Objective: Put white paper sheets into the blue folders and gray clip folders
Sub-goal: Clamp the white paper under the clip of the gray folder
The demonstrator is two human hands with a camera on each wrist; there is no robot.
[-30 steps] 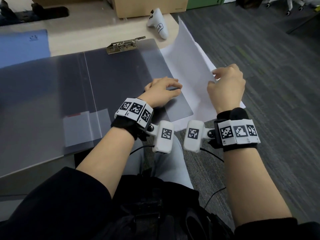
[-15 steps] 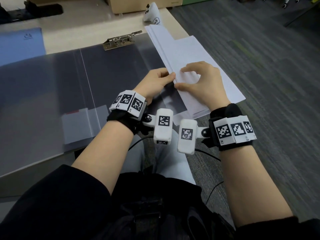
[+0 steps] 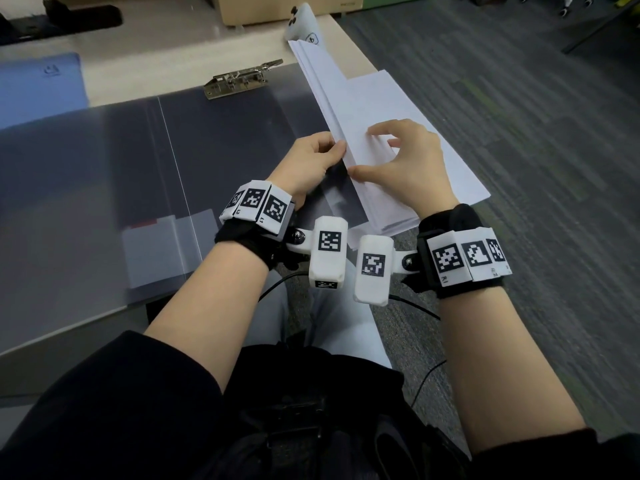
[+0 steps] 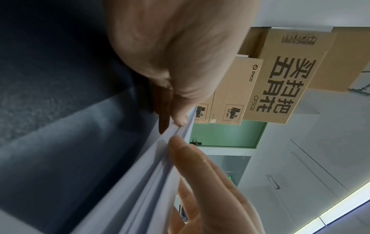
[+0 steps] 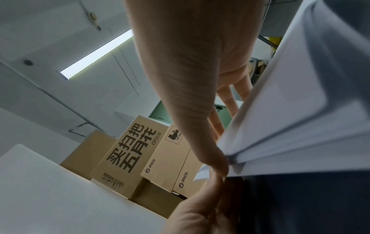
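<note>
An open gray clip folder (image 3: 225, 140) lies flat on the table, its metal clip (image 3: 242, 79) at the far edge. A blue folder (image 3: 41, 88) lies at the far left. A stack of white paper sheets (image 3: 381, 98) rests on the folder's right side and the table edge. My left hand (image 3: 332, 152) pinches the stack's left edge, seen close in the left wrist view (image 4: 178, 125). My right hand (image 3: 363, 152) sits on top with fingers curled, and its thumb (image 5: 216, 158) is at the same edge, parting the sheets (image 5: 290, 118).
A white controller (image 3: 304, 22) lies at the table's far right corner behind the stack. Cardboard boxes (image 3: 287, 8) stand beyond the table. A clear pocket with a red tab (image 3: 156, 247) sits inside the folder's near part. Carpet floor (image 3: 519, 133) lies to the right.
The sheet my right hand held up has come down onto the stack. My left hand left the folder surface and moved to the stack's edge, where both hands now meet.
</note>
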